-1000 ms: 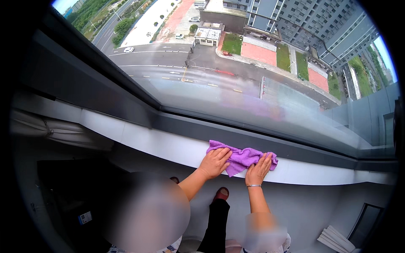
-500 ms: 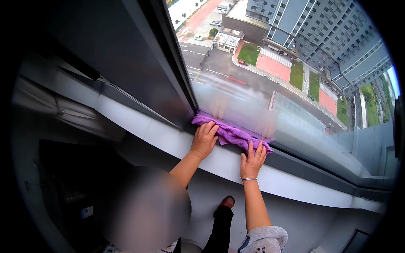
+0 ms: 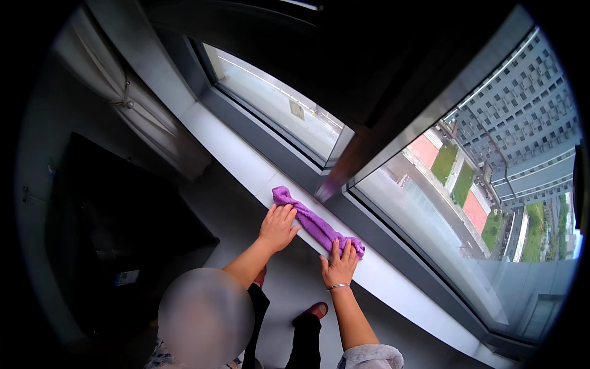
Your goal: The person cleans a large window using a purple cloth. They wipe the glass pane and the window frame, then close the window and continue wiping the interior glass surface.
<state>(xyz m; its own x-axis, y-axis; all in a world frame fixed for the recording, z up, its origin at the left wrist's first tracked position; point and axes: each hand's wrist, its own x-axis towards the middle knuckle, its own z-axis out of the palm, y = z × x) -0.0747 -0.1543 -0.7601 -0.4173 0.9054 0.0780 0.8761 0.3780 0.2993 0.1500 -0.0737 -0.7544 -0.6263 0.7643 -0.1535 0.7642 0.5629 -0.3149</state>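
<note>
A purple cloth (image 3: 316, 226) lies bunched lengthwise along the white windowsill (image 3: 393, 280), its far side close to the grey window frame. Its left end is under the fingers of my left hand (image 3: 278, 229), which grip the near edge and press it down. My right hand (image 3: 340, 267), with a silver bracelet at the wrist, holds the right end in the same way. The thumbs of both hands stand a little apart from the fingers, and parts of the fingertips sink into the folds.
A dark window post (image 3: 353, 157) rises beyond the cloth, between the left window pane (image 3: 270, 86) and the large right pane (image 3: 430, 203). Left of me are a tied curtain (image 3: 126, 101) and a large black object (image 3: 123, 227). My red shoe (image 3: 318, 309) is on the grey floor.
Both hands have drawn the cloth from the foot of the glass and frame back onto the white sill. The view has turned, bringing the left pane and the post into sight.
</note>
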